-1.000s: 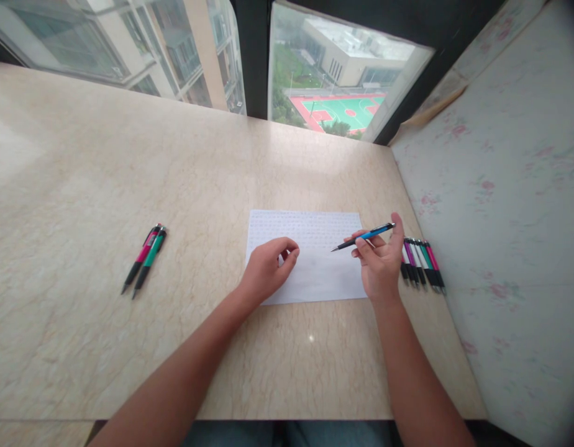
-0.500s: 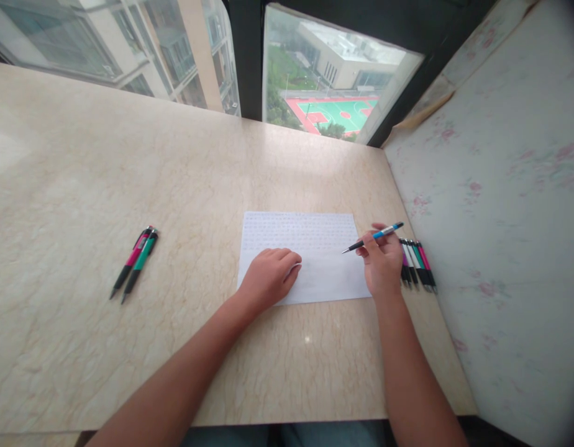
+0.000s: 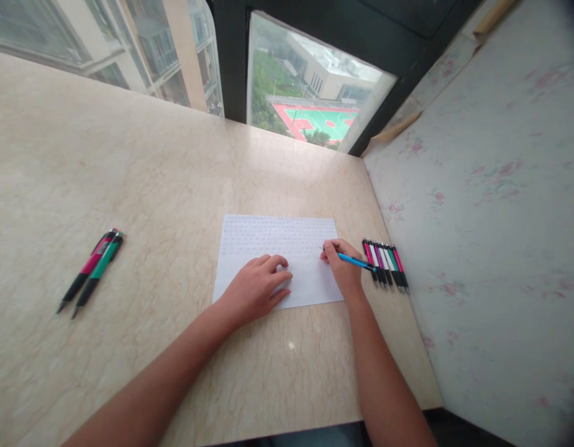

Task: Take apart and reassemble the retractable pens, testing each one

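A white sheet of paper (image 3: 277,245) with faint lines of writing on its upper half lies on the marble table (image 3: 175,186). My left hand (image 3: 255,287) rests flat on the sheet's lower left part, fingers stretched out. My right hand (image 3: 343,268) grips a blue pen (image 3: 355,261) in a writing hold, with its tip down on the paper near the right edge.
Several pens (image 3: 384,262) in pink, white and green lie in a row just right of my right hand. Two pens (image 3: 90,269), one pink and one green, lie at the left. A floral-papered wall (image 3: 482,217) bounds the table's right side; windows (image 3: 310,87) run behind.
My right hand turned the blue pen from raised and level to tip-down on the paper. My left hand went from curled fingers to lying flat on the sheet. The view shifted right.
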`<state>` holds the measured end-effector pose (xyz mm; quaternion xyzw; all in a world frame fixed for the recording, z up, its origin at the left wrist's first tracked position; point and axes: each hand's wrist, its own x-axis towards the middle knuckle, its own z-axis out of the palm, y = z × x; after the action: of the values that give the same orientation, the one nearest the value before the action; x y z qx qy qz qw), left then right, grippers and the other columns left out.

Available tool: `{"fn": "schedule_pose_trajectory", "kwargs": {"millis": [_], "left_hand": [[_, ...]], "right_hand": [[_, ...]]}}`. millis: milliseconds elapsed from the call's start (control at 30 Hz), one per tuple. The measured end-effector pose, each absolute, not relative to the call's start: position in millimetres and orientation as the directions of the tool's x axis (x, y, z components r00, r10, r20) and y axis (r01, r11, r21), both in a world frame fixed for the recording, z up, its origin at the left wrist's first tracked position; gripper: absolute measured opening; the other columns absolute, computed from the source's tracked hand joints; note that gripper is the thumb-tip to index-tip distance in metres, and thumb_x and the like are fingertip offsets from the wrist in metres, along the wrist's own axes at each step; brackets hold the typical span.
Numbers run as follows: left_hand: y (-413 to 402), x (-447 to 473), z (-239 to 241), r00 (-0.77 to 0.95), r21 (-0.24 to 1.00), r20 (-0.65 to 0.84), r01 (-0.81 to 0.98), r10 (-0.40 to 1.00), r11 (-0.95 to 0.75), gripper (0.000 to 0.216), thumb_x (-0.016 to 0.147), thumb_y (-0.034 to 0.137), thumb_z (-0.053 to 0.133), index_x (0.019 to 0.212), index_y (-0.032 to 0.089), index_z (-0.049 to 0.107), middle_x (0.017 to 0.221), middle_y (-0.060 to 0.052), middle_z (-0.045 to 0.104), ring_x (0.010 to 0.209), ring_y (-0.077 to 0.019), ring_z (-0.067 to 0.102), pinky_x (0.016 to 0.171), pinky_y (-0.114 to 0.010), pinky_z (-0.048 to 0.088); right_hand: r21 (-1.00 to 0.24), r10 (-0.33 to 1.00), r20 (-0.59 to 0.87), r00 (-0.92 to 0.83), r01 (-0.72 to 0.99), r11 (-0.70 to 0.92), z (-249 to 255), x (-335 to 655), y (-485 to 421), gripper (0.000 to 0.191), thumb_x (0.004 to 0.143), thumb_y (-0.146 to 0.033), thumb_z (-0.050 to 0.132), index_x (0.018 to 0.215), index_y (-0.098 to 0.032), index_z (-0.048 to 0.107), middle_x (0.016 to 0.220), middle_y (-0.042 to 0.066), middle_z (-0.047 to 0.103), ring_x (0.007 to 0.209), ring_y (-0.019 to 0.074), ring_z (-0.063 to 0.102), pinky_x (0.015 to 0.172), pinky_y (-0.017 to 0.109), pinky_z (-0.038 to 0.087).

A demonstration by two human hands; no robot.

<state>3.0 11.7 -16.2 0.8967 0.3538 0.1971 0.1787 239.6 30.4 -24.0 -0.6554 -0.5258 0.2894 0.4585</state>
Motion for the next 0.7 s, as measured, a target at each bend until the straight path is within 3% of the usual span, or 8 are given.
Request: {"fn": "schedule_pose_trajectory", "kwargs": {"millis": [233, 700], "left_hand": [[12.1, 2.8, -19.0, 0.662, 0.470, 0.259, 0.549, 0.703, -0.691, 0.016, 0.086, 0.030, 0.061, 0.099, 0.022, 0.066, 0.114, -0.010, 0.062, 0.089, -0.0211, 0.058, 0.080, -0.038, 0.048], [12.3, 2.8, -17.1, 0.653, 0.513, 0.262, 0.529, 0.710, -0.676, 0.016, 0.088, 0.030, 0.058, 0.099, 0.021, 0.067, 0.114, -0.011, 0.062, 0.089, -0.0222, 0.059, 0.080, -0.039, 0.048]], "right_hand": [[-0.809, 0.935, 0.227, 0.274, 0.587, 0.025, -29.2, 237.0, 34.2, 0.039, 0.086, -0.048, 0.056, 0.059, -0.019, 0.053, 0.053, -0.004, 0.050, 0.052, 0.0118, 0.045, 0.053, 0.025, 0.036], [-0.772, 0.941, 0.244, 0.234, 0.635, 0.042, -30.8, 234.9, 34.2, 0.036, 0.088, -0.044, 0.055, 0.061, -0.019, 0.056, 0.055, -0.003, 0.052, 0.054, 0.0122, 0.045, 0.056, 0.026, 0.036]]}}
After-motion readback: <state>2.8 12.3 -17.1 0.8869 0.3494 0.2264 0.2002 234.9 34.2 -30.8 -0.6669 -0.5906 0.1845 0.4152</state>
